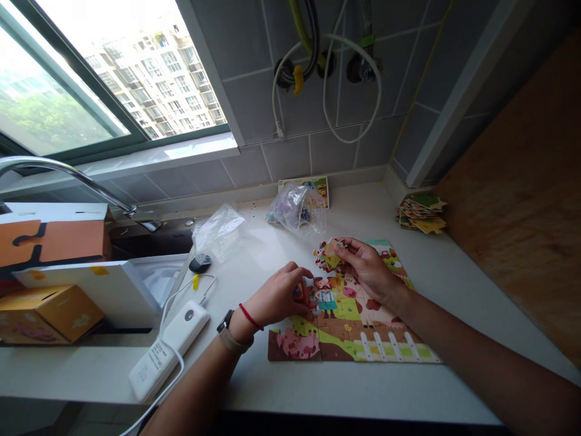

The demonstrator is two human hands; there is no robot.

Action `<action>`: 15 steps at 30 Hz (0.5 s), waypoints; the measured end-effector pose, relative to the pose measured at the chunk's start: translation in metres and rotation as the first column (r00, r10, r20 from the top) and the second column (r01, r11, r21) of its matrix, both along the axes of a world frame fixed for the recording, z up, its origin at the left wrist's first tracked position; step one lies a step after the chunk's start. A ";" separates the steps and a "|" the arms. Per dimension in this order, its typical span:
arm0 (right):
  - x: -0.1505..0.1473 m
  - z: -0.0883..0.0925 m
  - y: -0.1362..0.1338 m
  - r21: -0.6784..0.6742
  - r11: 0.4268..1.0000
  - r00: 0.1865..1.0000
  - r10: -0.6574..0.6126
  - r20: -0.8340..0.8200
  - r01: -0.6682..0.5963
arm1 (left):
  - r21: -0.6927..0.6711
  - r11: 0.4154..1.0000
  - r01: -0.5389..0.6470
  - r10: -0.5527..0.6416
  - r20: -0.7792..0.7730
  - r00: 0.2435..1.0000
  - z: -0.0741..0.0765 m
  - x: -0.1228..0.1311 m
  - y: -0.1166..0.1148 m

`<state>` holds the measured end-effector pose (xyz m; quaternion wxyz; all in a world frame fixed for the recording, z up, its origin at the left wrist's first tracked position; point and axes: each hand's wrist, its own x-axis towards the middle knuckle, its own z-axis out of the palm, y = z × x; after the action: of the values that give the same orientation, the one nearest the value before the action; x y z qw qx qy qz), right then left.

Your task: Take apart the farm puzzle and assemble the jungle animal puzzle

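My right hand (370, 270) pinches a yellow cardboard jigsaw piece (331, 254) above the colourful cardboard farm puzzle (358, 339); my curled left hand (276, 297) hides its grip.

You can see a white power bank (169, 351) on the surface (454, 290), a clear plastic bag (218, 232), a silver tap (77, 172), and a yellow box (49, 313) near the tap.

Left hand (275, 297) on farm jigsaw puzzle (358, 339), right hand (367, 269) holding puzzle pieces (329, 254)
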<state>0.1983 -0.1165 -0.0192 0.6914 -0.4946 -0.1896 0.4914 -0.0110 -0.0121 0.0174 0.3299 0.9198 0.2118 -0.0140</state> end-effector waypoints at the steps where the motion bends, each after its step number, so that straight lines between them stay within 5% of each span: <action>1: 0.000 0.000 0.000 0.000 1.000 1.000 0.006 -0.001 -0.006 | -0.010 1.000 -0.003 0.002 -0.003 1.000 0.000 0.000 0.001; 9: 0.001 0.002 0.000 0.013 1.000 1.000 0.011 0.020 -0.011 | -0.108 0.993 -0.039 0.040 -0.001 0.999 0.001 -0.010 0.013; 15: 0.002 -0.001 -0.001 0.024 0.999 0.999 0.033 0.027 -0.034 | -0.450 0.893 0.025 -0.060 -0.065 0.996 0.011 -0.015 0.022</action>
<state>0.2000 -0.1172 -0.0197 0.6864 -0.4895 -0.2131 0.4938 -0.0256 0.0097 0.0281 0.5243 0.8222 0.1953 -0.1049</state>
